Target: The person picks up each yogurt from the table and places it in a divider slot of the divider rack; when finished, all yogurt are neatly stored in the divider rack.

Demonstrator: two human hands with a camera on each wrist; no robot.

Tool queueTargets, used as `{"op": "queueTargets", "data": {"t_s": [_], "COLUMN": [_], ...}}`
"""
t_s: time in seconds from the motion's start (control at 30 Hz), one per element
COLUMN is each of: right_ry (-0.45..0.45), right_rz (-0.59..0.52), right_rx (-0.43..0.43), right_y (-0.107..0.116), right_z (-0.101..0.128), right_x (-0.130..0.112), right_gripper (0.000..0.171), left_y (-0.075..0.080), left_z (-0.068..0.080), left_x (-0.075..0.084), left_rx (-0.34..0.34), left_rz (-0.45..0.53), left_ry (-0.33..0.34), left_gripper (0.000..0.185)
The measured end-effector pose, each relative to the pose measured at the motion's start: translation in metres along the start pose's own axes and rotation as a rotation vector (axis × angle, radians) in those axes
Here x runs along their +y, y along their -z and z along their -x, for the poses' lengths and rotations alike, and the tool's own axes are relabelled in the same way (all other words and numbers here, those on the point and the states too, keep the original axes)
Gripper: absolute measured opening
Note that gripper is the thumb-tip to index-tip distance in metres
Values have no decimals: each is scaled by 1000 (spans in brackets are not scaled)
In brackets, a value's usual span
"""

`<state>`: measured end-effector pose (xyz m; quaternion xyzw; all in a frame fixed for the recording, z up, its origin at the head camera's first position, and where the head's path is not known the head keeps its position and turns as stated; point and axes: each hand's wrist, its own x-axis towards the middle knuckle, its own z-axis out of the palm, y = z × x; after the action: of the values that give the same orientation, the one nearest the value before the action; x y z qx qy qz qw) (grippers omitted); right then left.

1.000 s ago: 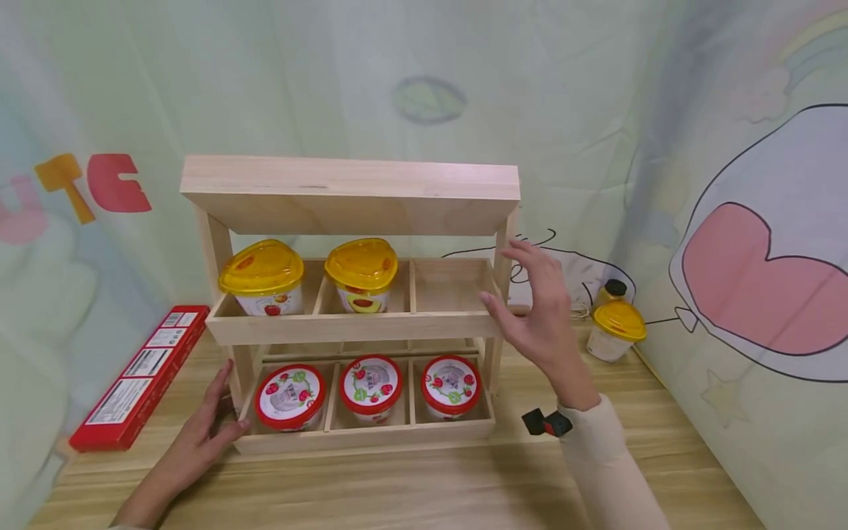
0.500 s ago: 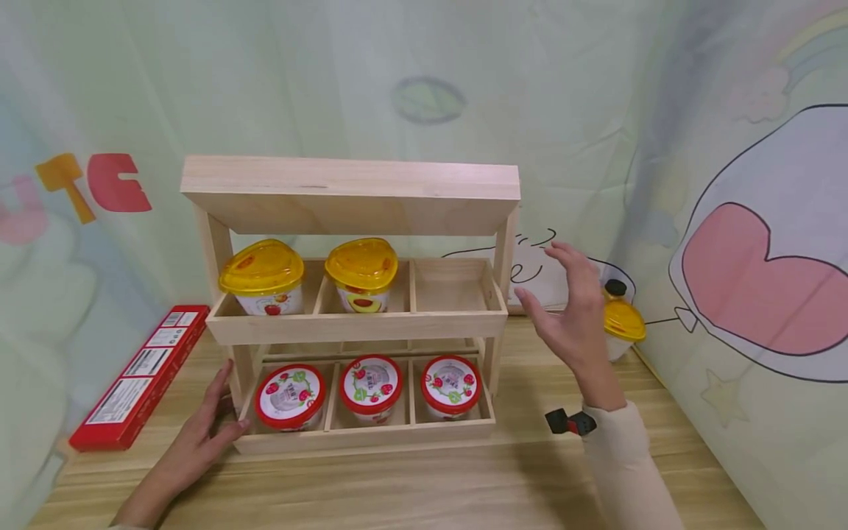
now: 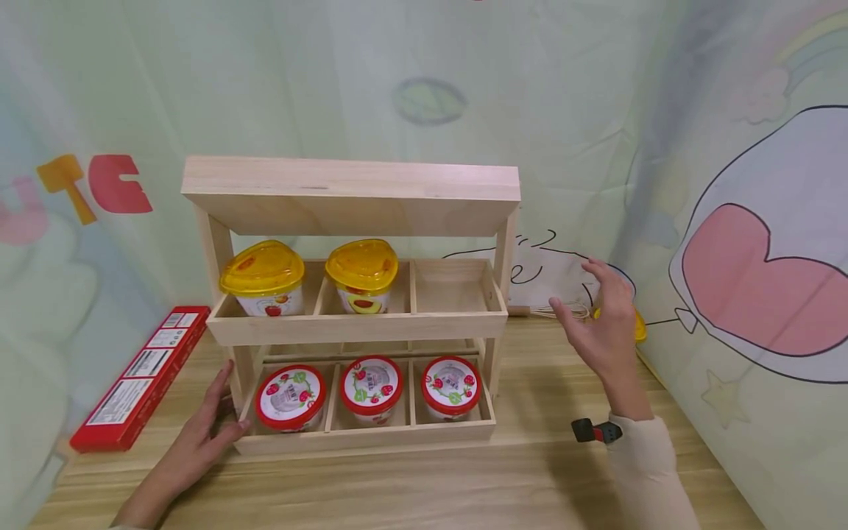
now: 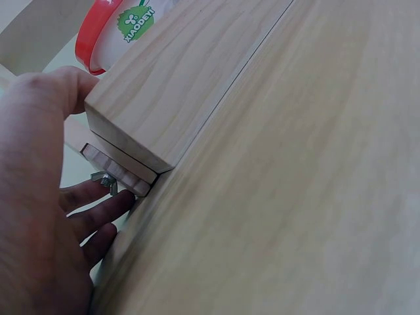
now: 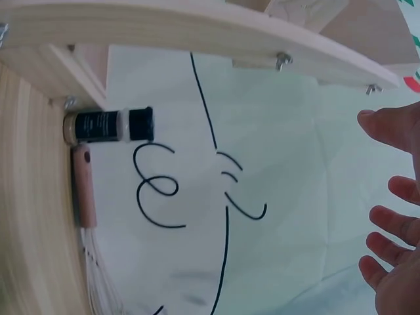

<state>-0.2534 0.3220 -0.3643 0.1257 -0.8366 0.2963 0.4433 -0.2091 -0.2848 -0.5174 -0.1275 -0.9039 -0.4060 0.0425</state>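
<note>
Reaching with spread right hand (image 3: 606, 335) toward yellow-lidded cup (image 3: 637, 326) on table (image 3: 430, 486) right of rack (image 3: 351, 309), mostly hidden behind fingers. Steadying rack's bottom corner with flat left hand (image 3: 202, 434). Next, probably closing fingers around cup.

i see a rack (image 3: 351, 195) of pale, unvarnished wood, matt with fine grain, on a wood-grain table (image 3: 424, 486) with a slight sheen. small metal wing nuts (image 5: 283, 60) glint under the rack. the cups carry glossy plastic lids, yellow (image 3: 261, 266) above, red-rimmed (image 3: 290, 396) below. the red box (image 3: 135, 375) looks like glossy printed card. the backdrop (image 3: 729, 184) is soft matt cloth, creased.
</note>
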Motion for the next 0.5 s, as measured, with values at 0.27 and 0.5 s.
{"op": "queueTargets", "data": {"t_s": [0.27,0.5], "right_ry": [-114,-152], "right_rz": [26,66], "right_rx": [-41,-57], "right_y": [8,12], "right_z": [7,11], "right_x": [23,42], "right_gripper": [72,74], "left_y": [0,0], "left_z": [-1,-1], "left_x": [-2,-2], "left_rx": [20,10], "left_rz": [-33,-18], "left_ry": [-20,-16], "left_gripper": [107,107]}}
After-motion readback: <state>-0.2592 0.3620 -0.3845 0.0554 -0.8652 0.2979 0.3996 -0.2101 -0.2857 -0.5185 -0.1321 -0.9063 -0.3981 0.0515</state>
